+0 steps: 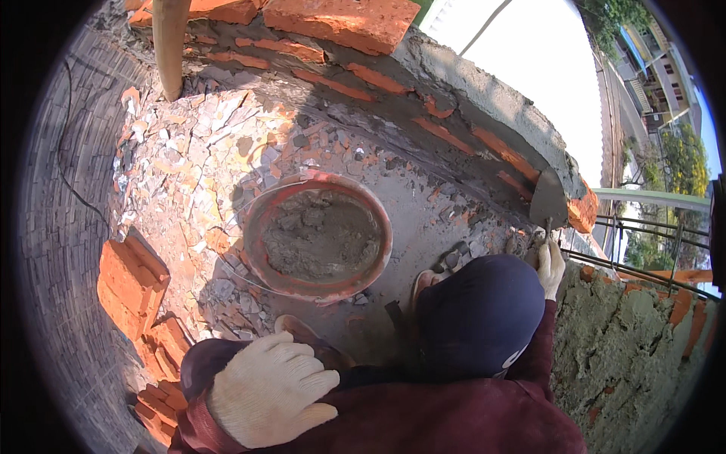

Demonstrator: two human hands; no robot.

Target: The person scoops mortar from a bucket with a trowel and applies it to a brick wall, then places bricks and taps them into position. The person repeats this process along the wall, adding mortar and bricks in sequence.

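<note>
Pressing against the mortared brick wall (484,98), a trowel (547,198) sits clamped by its handle in the gloved right hand (550,266). Resting on the knee, the gloved left hand (268,390) is loosely curled, holding nothing. Nearby stands a mortar pan (318,236); bricks (130,284) lie farther left.

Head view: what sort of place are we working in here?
Most likely an outdoor bricklaying site, up high. A half-built brick wall with wet mortar, a round pan of mortar on the rubble-strewn floor, and a trowel in the gloved right hand show it.
</note>
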